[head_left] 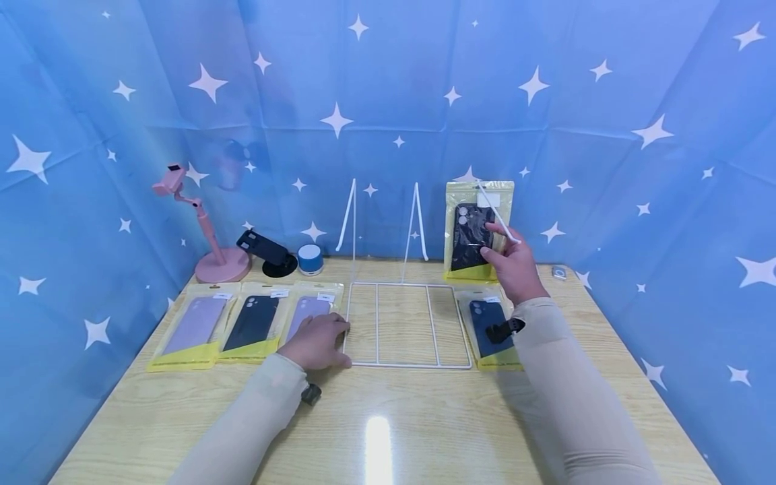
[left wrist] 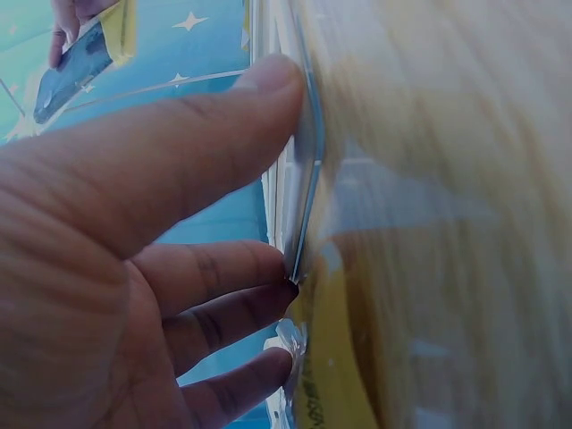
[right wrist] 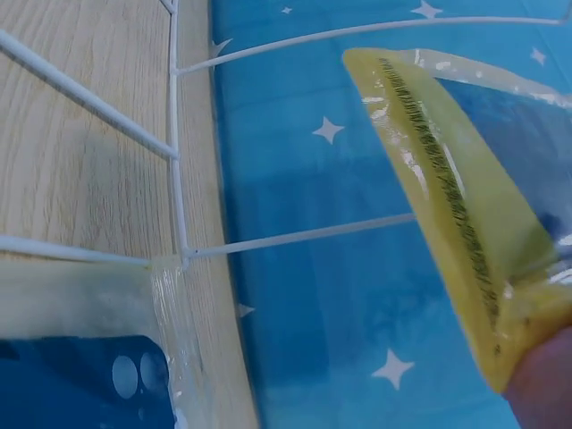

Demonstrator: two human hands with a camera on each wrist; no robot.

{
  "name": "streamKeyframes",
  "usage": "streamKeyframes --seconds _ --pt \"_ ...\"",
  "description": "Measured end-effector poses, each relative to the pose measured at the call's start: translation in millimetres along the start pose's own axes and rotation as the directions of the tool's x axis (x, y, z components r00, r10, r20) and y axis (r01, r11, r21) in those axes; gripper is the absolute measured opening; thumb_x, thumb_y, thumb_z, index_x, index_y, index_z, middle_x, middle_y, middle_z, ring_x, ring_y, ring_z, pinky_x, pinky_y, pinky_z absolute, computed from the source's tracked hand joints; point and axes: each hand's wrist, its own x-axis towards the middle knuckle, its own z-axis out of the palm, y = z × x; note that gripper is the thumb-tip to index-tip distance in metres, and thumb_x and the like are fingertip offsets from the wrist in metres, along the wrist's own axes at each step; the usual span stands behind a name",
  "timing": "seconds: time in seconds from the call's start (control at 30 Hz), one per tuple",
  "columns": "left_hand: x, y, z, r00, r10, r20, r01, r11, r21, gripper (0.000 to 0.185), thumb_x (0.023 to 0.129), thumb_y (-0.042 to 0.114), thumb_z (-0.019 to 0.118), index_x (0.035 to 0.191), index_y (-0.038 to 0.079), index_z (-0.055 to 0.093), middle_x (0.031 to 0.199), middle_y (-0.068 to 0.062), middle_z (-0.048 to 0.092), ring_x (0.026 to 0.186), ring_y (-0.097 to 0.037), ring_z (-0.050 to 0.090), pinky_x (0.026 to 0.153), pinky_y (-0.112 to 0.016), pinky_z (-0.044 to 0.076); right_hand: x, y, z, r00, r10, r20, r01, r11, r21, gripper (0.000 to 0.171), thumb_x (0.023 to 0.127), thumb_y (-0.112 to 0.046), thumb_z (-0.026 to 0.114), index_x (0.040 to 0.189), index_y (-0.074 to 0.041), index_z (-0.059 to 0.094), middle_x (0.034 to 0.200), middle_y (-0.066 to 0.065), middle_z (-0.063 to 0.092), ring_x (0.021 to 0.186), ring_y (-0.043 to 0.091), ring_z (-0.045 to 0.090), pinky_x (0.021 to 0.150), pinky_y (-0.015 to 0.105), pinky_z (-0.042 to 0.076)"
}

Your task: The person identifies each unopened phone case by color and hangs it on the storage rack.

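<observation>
My right hand pinches a packaged black phone case low on its right side, holding it upright at the back. The pack, a clear bag with a yellow bottom, overlaps the right-hand prong of a white wire display rack. The rack's base lies flat on the table. At its front left corner rests my left hand, thumb and fingertips spread apart against the wire. Beside that hand lies a packaged lilac phone case, partly covered by it.
Left of the rack are packaged phone cases, one black and one lilac. A packaged blue case lies right. Behind stand a pink phone stand, a black phone case on a stand and a blue cylinder. Starred cloth surrounds the table.
</observation>
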Motion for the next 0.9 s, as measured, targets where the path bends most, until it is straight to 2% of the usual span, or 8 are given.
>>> streamKeyframes --seconds 0.1,0.27,0.4,0.53,0.6,0.7,0.77,0.9 --pt "0.2 0.0 -0.4 1.000 0.001 -0.003 -0.001 1.000 0.002 0.079 0.082 0.044 0.091 0.148 0.013 0.062 0.154 -0.009 0.056 0.146 -0.032 0.047 0.127 -0.059 0.026 0 -1 -3 0.999 0.000 0.033 0.000 1.000 0.001 0.048 0.104 -0.016 0.067 0.151 -0.023 0.057 0.097 -0.002 0.040 0.057 0.012 0.033 0.054 0.024 0.038" --pt "0.2 0.7 -0.6 1.000 -0.003 -0.001 0.003 1.000 -0.004 0.079 0.081 0.044 0.091 0.148 0.013 0.062 0.155 -0.009 0.056 0.147 -0.033 0.047 0.127 -0.059 0.025 0 0 -8 0.997 0.000 0.073 0.001 1.000 -0.015 0.050 0.104 -0.019 0.067 0.153 -0.019 0.055 0.104 0.001 0.038 0.058 0.012 0.031 0.057 0.025 0.039" --pt "0.2 1.2 -0.3 1.000 -0.005 0.002 0.005 1.000 0.000 0.079 0.081 0.045 0.091 0.148 0.013 0.062 0.155 -0.008 0.056 0.147 -0.032 0.047 0.127 -0.059 0.025 -1 3 -13 0.993 0.011 0.116 -0.005 0.999 -0.053 0.050 0.106 -0.021 0.065 0.155 -0.015 0.052 0.137 0.004 0.046 0.082 0.011 0.043 0.071 0.027 0.043" --pt "0.1 1.2 -0.2 1.000 -0.006 0.001 0.006 1.000 0.003 0.080 0.081 0.045 0.091 0.149 0.013 0.062 0.155 -0.008 0.056 0.147 -0.032 0.047 0.127 -0.060 0.025 -1 6 -19 0.987 0.046 0.154 -0.031 0.995 -0.096 0.050 0.108 -0.022 0.062 0.155 -0.014 0.051 0.152 0.010 0.040 0.105 0.020 0.046 0.083 0.033 0.044" --pt "0.0 1.2 -0.2 1.000 -0.007 0.000 0.007 1.000 0.003 0.080 0.081 0.045 0.091 0.148 0.014 0.062 0.154 -0.008 0.056 0.146 -0.032 0.047 0.127 -0.060 0.025 -1 7 -22 0.984 0.063 0.165 -0.045 0.993 -0.113 0.050 0.108 -0.022 0.062 0.156 -0.013 0.051 0.158 0.014 0.037 0.118 0.028 0.049 0.092 0.039 0.046" --pt "-0.2 1.5 -0.1 1.000 -0.011 0.000 0.011 1.000 0.001 0.080 0.081 0.045 0.091 0.149 0.014 0.062 0.154 -0.008 0.056 0.147 -0.032 0.047 0.127 -0.059 0.025 -4 6 -27 0.981 0.078 0.176 -0.055 0.990 -0.133 0.051 0.108 -0.023 0.062 0.157 -0.013 0.050 0.172 0.013 0.027 0.146 0.037 0.040 0.112 0.055 0.042" --pt "-0.4 1.7 -0.1 1.000 -0.013 0.001 0.013 1.000 -0.001 0.080 0.081 0.045 0.091 0.149 0.014 0.062 0.155 -0.008 0.056 0.147 -0.032 0.047 0.127 -0.058 0.025 -7 6 -31 0.980 0.085 0.181 -0.061 0.989 -0.135 0.051 0.108 -0.024 0.061 0.157 -0.013 0.049 0.171 0.015 0.030 0.151 0.040 0.037 0.119 0.061 0.037" --pt "-0.7 2.1 0.0 1.000 -0.014 -0.001 0.014 1.000 -0.004 0.079 0.081 0.045 0.091 0.149 0.015 0.062 0.155 -0.008 0.056 0.147 -0.032 0.047 0.127 -0.058 0.025 -13 9 -41 0.977 0.103 0.188 -0.076 0.986 -0.148 0.051 0.109 -0.028 0.060 0.157 -0.012 0.048 0.163 0.018 0.042 0.147 0.038 0.045 0.121 0.064 0.035"
